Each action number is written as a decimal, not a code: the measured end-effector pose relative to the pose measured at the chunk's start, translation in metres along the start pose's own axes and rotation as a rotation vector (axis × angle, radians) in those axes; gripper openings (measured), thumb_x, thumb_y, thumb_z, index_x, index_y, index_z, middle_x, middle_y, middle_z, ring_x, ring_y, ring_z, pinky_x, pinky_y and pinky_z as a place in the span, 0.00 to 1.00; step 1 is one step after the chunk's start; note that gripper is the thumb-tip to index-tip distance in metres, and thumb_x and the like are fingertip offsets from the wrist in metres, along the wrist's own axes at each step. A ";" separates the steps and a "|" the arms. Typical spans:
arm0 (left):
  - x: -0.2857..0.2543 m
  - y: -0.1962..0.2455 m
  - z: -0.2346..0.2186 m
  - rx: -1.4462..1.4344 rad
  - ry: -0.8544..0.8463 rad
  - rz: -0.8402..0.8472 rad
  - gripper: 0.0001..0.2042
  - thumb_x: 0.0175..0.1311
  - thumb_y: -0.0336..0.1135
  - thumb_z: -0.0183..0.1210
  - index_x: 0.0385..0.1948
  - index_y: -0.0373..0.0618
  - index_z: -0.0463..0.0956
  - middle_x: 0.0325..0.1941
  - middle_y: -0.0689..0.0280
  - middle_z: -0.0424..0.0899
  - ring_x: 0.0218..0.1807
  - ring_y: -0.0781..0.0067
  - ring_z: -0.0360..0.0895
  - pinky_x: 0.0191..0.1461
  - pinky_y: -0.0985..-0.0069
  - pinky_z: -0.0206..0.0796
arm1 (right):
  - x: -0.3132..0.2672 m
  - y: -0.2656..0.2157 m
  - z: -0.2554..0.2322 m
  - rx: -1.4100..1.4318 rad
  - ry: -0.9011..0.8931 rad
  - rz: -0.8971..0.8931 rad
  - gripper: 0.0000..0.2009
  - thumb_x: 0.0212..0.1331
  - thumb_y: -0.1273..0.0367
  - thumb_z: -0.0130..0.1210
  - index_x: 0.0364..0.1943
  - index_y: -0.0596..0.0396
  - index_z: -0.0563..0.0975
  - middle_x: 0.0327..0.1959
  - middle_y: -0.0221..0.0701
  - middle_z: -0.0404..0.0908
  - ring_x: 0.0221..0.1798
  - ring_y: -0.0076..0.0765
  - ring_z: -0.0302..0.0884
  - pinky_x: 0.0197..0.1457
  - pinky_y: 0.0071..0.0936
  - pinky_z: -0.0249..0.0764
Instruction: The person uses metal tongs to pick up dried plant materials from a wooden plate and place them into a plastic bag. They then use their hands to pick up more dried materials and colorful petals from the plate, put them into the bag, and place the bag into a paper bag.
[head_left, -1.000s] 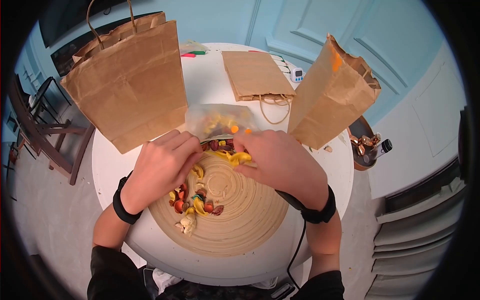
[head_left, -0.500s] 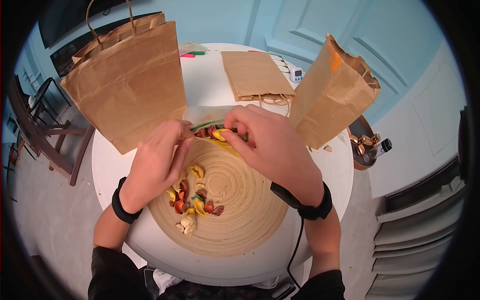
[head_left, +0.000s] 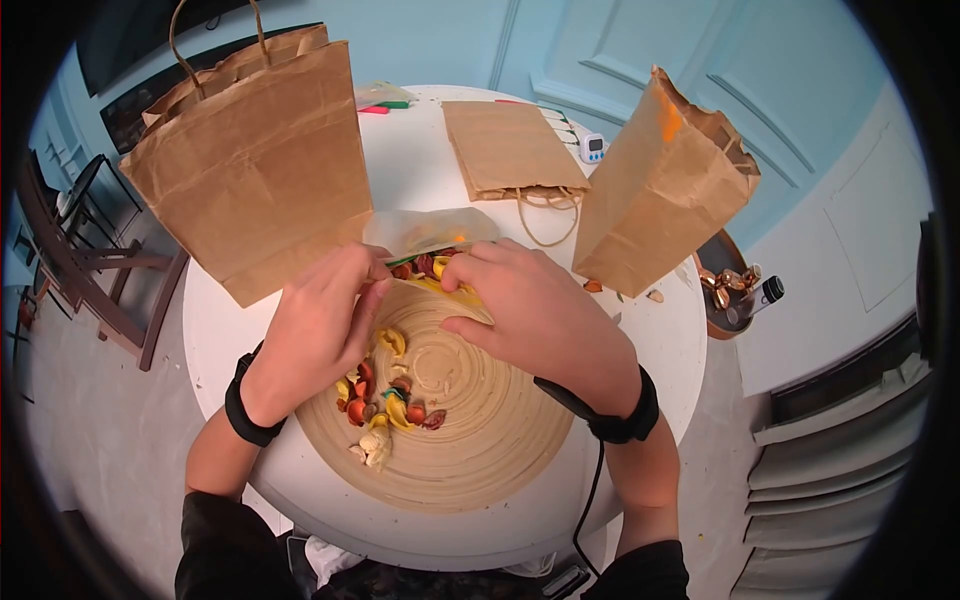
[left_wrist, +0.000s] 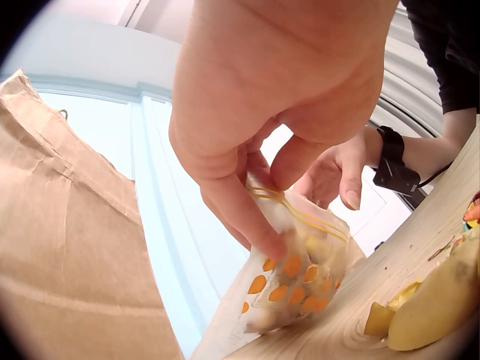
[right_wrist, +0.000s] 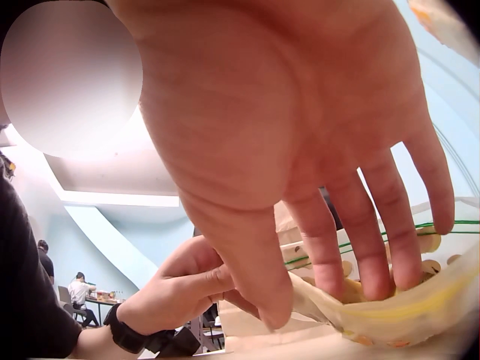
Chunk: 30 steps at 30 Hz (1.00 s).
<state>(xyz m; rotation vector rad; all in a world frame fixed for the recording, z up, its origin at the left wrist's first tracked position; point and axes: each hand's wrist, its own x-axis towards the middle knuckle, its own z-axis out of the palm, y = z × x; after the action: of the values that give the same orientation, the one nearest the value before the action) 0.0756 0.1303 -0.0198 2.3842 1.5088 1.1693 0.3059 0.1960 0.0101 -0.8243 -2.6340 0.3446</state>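
My left hand (head_left: pixel 325 310) pinches the left edge of a clear zip bag (left_wrist: pixel 300 285) with orange dots and a yellow seal strip. Dried flower pieces (head_left: pixel 425 267), red, brown and yellow, show inside its open mouth. The fingers of my right hand (head_left: pixel 540 310) reach into that mouth, extended and spread, in the right wrist view; the thumb stays apart, outside the bag. On the round wooden plate (head_left: pixel 500 440) lies a loose group of dried petals (head_left: pixel 398 410), yellow, orange and red, with a cream piece (head_left: pixel 377 447) nearest me.
A tall brown paper bag (head_left: pixel 255 170) stands at the left, another paper bag (head_left: pixel 665 190) at the right. Between them, a folded paper bag (head_left: pixel 512 150) lies flat on the white table (head_left: pixel 225 340). A small white timer (head_left: pixel 593 149) sits at the back.
My right hand has carried a yellow petal forward to the zip bag's mouth and let go of it there; its thumb has parted from the fingers. The left hand keeps hold of the bag's edge.
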 end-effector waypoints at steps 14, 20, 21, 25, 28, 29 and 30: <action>-0.001 0.000 -0.006 0.059 -0.009 0.018 0.04 0.68 0.26 0.59 0.39 0.40 0.72 0.38 0.54 0.81 0.40 0.47 0.79 0.42 0.59 0.71 | -0.021 -0.046 0.011 0.175 -0.434 -0.009 0.28 0.62 0.58 0.66 0.63 0.54 0.72 0.60 0.43 0.70 0.60 0.55 0.74 0.62 0.44 0.73; -0.002 -0.007 0.000 0.063 0.074 0.092 0.04 0.67 0.28 0.60 0.37 0.41 0.74 0.33 0.57 0.78 0.37 0.51 0.78 0.37 0.61 0.71 | -0.005 -0.048 0.054 0.078 -0.402 -0.086 0.38 0.58 0.57 0.68 0.73 0.49 0.67 0.77 0.49 0.55 0.75 0.63 0.60 0.72 0.50 0.67; -0.002 -0.007 -0.001 0.066 0.078 0.094 0.04 0.67 0.28 0.60 0.36 0.41 0.74 0.32 0.58 0.78 0.37 0.52 0.78 0.36 0.62 0.71 | -0.005 -0.048 0.056 0.091 -0.430 -0.094 0.37 0.58 0.58 0.68 0.73 0.47 0.68 0.77 0.48 0.55 0.76 0.63 0.58 0.73 0.51 0.66; -0.003 -0.008 -0.001 0.069 0.079 0.097 0.04 0.68 0.29 0.60 0.35 0.43 0.74 0.30 0.60 0.77 0.37 0.56 0.78 0.35 0.63 0.71 | -0.007 -0.048 0.065 0.050 -0.400 -0.164 0.37 0.53 0.61 0.68 0.71 0.44 0.70 0.73 0.47 0.61 0.72 0.62 0.63 0.68 0.51 0.72; -0.003 -0.010 0.001 0.078 0.075 0.100 0.05 0.68 0.30 0.60 0.35 0.43 0.73 0.30 0.62 0.77 0.36 0.58 0.78 0.34 0.64 0.71 | -0.004 -0.050 0.063 0.060 -0.390 -0.182 0.34 0.55 0.65 0.67 0.70 0.43 0.72 0.71 0.43 0.64 0.72 0.58 0.64 0.66 0.47 0.74; -0.003 -0.011 0.002 0.083 0.075 0.104 0.05 0.68 0.30 0.60 0.35 0.43 0.73 0.29 0.62 0.76 0.36 0.58 0.78 0.34 0.64 0.71 | -0.004 -0.051 0.063 0.074 -0.372 -0.185 0.32 0.55 0.66 0.66 0.68 0.44 0.73 0.69 0.42 0.65 0.71 0.58 0.64 0.65 0.46 0.75; -0.004 -0.011 0.002 0.087 0.070 0.096 0.05 0.68 0.30 0.60 0.35 0.43 0.73 0.29 0.62 0.76 0.36 0.59 0.78 0.34 0.64 0.71 | -0.003 -0.051 0.063 0.087 -0.353 -0.187 0.30 0.56 0.68 0.65 0.67 0.44 0.74 0.68 0.41 0.67 0.70 0.57 0.65 0.64 0.45 0.75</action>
<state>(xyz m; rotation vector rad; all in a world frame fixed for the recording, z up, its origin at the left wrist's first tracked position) 0.0681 0.1335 -0.0281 2.5238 1.5114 1.2431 0.2572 0.1454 -0.0312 -0.5213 -2.9656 0.5965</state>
